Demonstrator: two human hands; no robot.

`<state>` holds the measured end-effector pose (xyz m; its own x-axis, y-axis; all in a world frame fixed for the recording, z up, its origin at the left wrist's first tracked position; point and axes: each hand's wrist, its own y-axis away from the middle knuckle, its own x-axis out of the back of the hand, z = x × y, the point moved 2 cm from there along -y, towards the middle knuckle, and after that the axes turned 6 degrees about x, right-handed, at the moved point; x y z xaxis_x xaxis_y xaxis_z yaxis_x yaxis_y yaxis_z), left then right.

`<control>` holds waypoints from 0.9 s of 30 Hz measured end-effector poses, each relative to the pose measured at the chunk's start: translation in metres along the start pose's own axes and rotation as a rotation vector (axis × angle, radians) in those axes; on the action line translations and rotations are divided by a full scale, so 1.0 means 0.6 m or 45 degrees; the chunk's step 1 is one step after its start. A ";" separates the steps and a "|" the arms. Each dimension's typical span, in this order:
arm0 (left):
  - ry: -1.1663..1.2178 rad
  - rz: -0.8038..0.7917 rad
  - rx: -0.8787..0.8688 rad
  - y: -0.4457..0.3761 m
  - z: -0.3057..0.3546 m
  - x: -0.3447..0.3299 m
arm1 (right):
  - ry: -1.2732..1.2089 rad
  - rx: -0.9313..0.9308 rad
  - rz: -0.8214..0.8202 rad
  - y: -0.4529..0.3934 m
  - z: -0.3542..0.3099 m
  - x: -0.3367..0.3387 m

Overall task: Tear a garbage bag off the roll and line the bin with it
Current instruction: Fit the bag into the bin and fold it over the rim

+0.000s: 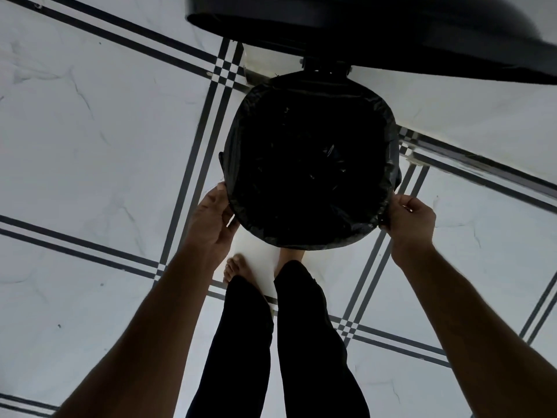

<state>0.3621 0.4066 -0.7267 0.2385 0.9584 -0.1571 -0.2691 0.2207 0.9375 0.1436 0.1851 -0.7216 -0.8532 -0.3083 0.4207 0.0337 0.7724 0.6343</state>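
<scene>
- Bin (328,74): we look straight down into a round black bin standing on the floor (90,131); only a short arc of its far rim shows bare, the rest being covered.
- Bag (310,164): a black bag lines the bin. Its mouth is folded outward over the rim nearly all the way round, and its crumpled bottom lies deep inside, too dark for us to read in detail.
- Left hand (212,218): it sits at the near-left edge of the bin, touching the folded bag. The fingers are curled together under the fold with the thumb lying along its outside; we cannot tell how firmly they grip.
- Right hand (411,215): it sits at the near-right edge of the bin. The fingers are bunched into a loose fist, pinching a small tuft of bag film just outside the rim.
- Lid (376,28): a dark, blurred lid rises beyond the bin's far side, joined to it by a hinge (327,68).
- Feet: we see one bare foot (235,268) just near of the bin; the other is mostly hidden beneath it. Both legs (301,342) are in dark trousers.
- Floor: pale marbled tiles with dark double lines surround the bin.
</scene>
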 end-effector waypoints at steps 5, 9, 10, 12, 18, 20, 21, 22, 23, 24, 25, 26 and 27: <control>-0.162 0.165 -0.134 -0.004 0.015 -0.009 | -0.365 -0.280 -0.203 0.017 0.006 0.011; -0.116 0.284 -0.121 0.008 -0.004 -0.016 | -0.592 -0.434 -0.369 0.047 0.009 0.017; -0.088 0.297 -0.081 0.014 -0.014 -0.015 | -0.648 -0.467 -0.377 0.057 0.011 0.016; -0.036 0.278 0.025 0.026 -0.039 -0.014 | -0.711 -0.540 -0.376 0.076 0.019 0.013; 0.244 0.175 0.203 0.066 -0.098 -0.022 | -0.955 -0.678 -0.326 0.114 0.048 -0.012; 0.397 0.131 0.252 0.070 -0.103 -0.025 | -1.004 -0.673 -0.265 0.112 0.052 -0.019; 0.469 0.114 0.269 0.070 -0.102 -0.027 | -1.023 -0.670 -0.235 0.111 0.054 -0.020; 0.527 0.103 0.279 0.068 -0.100 -0.027 | -1.043 -0.668 -0.217 0.110 0.056 -0.021; 0.567 0.095 0.286 0.066 -0.099 -0.030 | -1.059 -0.664 -0.203 0.109 0.057 -0.021; 0.597 0.096 0.290 0.065 -0.100 -0.030 | -1.074 -0.664 -0.199 0.108 0.057 -0.023; 0.629 0.091 0.290 0.065 -0.101 -0.030 | -1.088 -0.658 -0.204 0.109 0.056 -0.024; 0.654 0.086 0.293 0.064 -0.103 -0.030 | -1.103 -0.648 -0.211 0.109 0.053 -0.025; 0.678 0.082 0.300 0.065 -0.104 -0.031 | -1.113 -0.638 -0.219 0.108 0.051 -0.026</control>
<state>0.2889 0.4087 -0.7066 -0.2894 0.9411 -0.1746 -0.0384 0.1708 0.9846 0.1429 0.2570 -0.7069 -0.9416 0.2748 -0.1947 -0.0822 0.3731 0.9241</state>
